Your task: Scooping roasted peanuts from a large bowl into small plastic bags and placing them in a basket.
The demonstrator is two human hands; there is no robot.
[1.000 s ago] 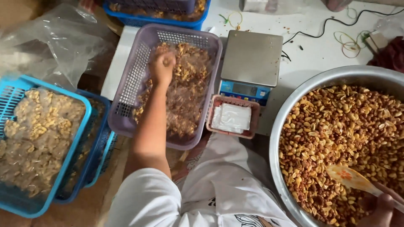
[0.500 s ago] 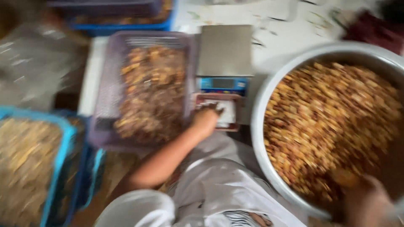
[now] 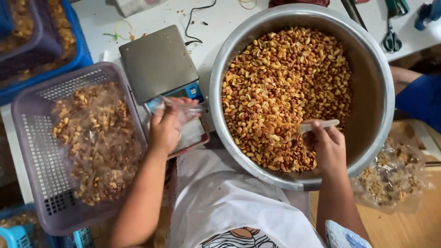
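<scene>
- The spoon (image 3: 317, 125) shows only its pale handle; its bowl is buried in the nuts (image 3: 285, 92), and the right hand (image 3: 328, 149) covers the handle's end.
- The left hand (image 3: 166, 126) hides most of the small tray (image 3: 195, 138) and part of the scale (image 3: 158, 62) display.
- The clear bag (image 3: 183, 108) is too blurred to show whether it holds anything.
- The blue basket (image 3: 69, 50) is cut off by the top-left edge.
- The scissors (image 3: 392, 39) show only their handles clearly.
- A blue sleeve (image 3: 420, 98) runs off the right edge.
</scene>
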